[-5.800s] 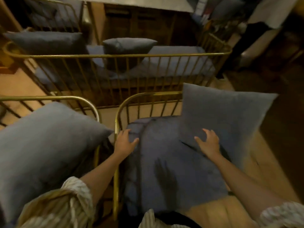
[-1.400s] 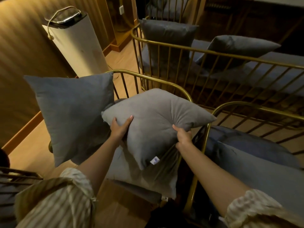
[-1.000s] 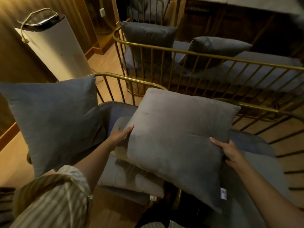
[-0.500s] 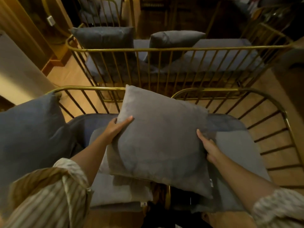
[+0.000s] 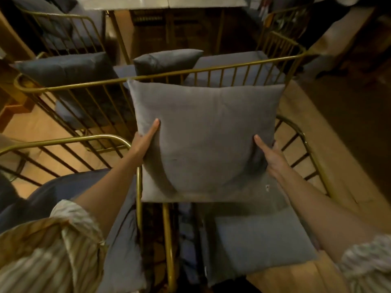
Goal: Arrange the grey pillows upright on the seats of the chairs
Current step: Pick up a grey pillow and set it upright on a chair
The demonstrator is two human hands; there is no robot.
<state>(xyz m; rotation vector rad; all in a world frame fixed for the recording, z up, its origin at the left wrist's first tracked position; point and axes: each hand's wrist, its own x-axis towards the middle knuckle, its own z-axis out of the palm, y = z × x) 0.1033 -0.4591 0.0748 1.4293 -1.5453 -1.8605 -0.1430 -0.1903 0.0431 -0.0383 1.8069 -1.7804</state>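
A square grey pillow stands upright over the blue seat cushion of the gold wire chair in front of me. My left hand grips its left edge and my right hand presses its right side. The pillow's lower edge rests on or just above the seat; I cannot tell which. Its top leans toward the chair's back rail, which it hides.
A second gold chair with a blue seat stands at my left. Beyond a long gold railing, a bench carries two dark grey pillows. A table edge lies at the top. Wooden floor runs along the right.
I have carried the grey pillow from the left chair across to the right chair and turned it from flat to upright. My view has swung right with it.
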